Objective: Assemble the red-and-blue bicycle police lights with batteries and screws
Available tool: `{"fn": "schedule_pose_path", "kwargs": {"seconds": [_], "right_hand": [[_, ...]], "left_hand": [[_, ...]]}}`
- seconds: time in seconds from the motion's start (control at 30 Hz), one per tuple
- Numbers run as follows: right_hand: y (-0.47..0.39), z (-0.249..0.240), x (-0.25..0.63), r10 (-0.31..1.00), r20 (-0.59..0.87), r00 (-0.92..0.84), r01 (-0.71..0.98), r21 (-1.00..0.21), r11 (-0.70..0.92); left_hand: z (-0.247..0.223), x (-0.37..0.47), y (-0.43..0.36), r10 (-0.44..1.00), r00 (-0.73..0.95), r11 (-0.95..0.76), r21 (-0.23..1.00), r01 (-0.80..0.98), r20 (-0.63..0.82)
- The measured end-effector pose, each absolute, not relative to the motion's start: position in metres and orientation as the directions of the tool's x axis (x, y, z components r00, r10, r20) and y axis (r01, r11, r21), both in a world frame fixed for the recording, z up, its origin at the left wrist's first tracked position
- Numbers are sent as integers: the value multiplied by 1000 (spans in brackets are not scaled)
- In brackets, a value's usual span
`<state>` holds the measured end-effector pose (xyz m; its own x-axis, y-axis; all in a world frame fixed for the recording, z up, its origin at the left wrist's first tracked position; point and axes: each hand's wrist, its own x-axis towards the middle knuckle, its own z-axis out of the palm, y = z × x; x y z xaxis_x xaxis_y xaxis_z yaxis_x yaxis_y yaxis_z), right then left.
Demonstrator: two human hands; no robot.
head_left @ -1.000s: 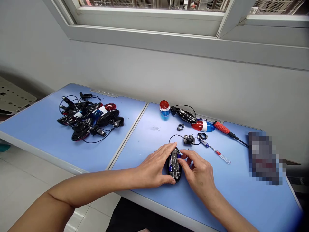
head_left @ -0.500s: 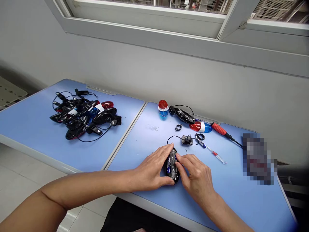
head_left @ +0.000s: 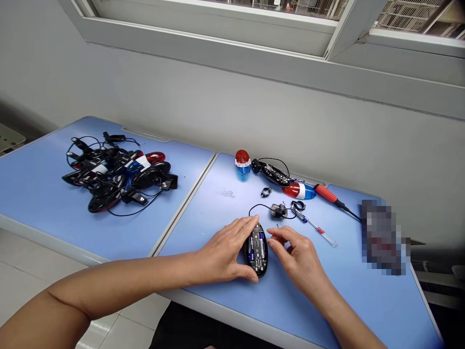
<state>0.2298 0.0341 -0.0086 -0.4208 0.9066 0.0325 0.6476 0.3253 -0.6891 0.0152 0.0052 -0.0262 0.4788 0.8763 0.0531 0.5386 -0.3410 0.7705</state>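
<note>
An opened black bicycle light housing [head_left: 258,265] lies on the table, its circuit board facing up. Two blue batteries show in it, one battery [head_left: 262,243] on the right side and another battery [head_left: 251,248] on the left. My left hand [head_left: 229,249] grips the housing by its ends, fingers at the top and thumb at the bottom. Just right of the housing, apart from it, is my right hand [head_left: 298,252], with thumb and forefinger slightly parted and nothing visible between them. A thin cable runs from behind the housing to a small clear-and-black part [head_left: 279,211].
Behind are a red-and-blue cover [head_left: 242,164], a second opened housing [head_left: 275,174], another red-and-blue cover [head_left: 298,190] and a red-handled soldering iron [head_left: 327,194]. A screwdriver [head_left: 319,230] and a black clamp ring [head_left: 266,192] lie nearby. Several lights [head_left: 123,174] are heaped left.
My right hand has come off the battery and moved slightly right, leaving it lying in the housing. My left hand keeps its hold. The view has shifted a little.
</note>
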Motion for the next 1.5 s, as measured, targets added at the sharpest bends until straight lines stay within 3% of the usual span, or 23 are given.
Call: {"fn": "schedule_pose_path", "kwargs": {"seconds": [0.17, 0.37, 0.53, 0.73, 0.87, 1.0, 1.13, 1.27, 1.5], "right_hand": [[43, 0, 234, 872, -222, -436, 619, -777, 112], [38, -8, 224, 823, -310, -476, 522, -853, -20], [33, -10, 220, 851, -299, -432, 532, -847, -28], [35, 6, 229, 848, -283, -449, 593, -804, 46], [51, 22, 259, 930, -94, -356, 623, -765, 162], [69, 26, 284, 995, 77, -68, 871, -482, 97], [78, 19, 290, 993, 119, -25, 966, -252, 55], [84, 14, 293, 996, 58, -67, 983, -166, 76], [84, 3, 285, 984, -25, -176, 973, -157, 170]], "left_hand": [[-12, 5, 17, 830, 554, -201, 890, 408, -66], [-17, 6, 20, 870, 489, -135, 921, 365, -66], [-23, 13, 11, 891, 446, -108, 917, 383, -82], [-16, 17, 9, 915, 400, -223, 760, 610, -52], [-8, 15, 9, 926, 376, -274, 630, 727, -30], [-9, 6, 17, 929, 327, -364, 584, 726, 174], [-18, -8, 36, 882, 239, -443, 542, 714, 407], [-30, -20, 54, 868, 163, -420, 516, 747, 470], [-45, -25, 65, 889, 131, -362, 498, 788, 438]]}}
